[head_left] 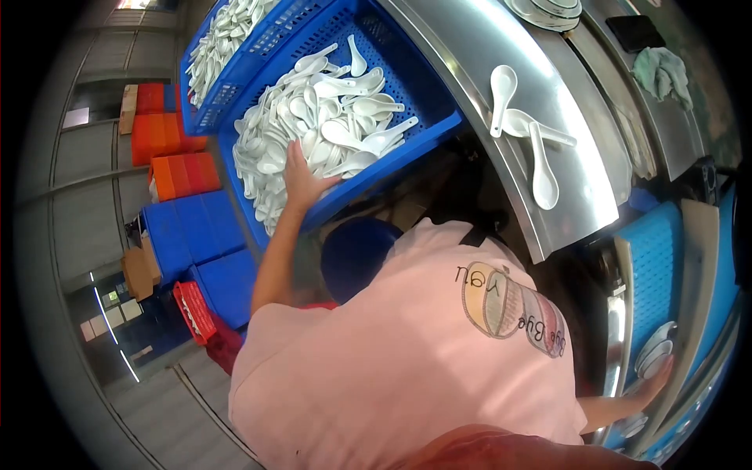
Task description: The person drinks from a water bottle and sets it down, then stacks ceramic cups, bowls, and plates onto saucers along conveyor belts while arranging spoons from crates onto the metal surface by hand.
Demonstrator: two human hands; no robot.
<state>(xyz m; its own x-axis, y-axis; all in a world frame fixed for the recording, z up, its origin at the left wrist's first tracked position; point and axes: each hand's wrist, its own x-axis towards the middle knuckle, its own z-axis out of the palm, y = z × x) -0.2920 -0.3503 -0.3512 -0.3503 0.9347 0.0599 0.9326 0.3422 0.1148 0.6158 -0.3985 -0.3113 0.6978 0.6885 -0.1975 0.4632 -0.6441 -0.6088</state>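
Note:
My left hand [304,182] lies over the near edge of a blue plastic basket [423,82], its fingers stretched out against a heap of white soup spoons [313,117]. Off to the far right, my right hand [652,385] reaches down to a blue perforated belt [654,262]. Its fingers look extended beside several white pieces [656,350] that resemble spoons, at the picture's warped edge. Three loose white spoons [542,168] rest on the steel surface between the two hands.
A second blue basket [227,70] of spoons adjoins the first. White plates [548,11], a dark phone-like object [634,33] and a greenish cloth [662,74] are at upper right. Orange crates [184,174], blue bins [184,235] and a red basket [194,312] stand at left.

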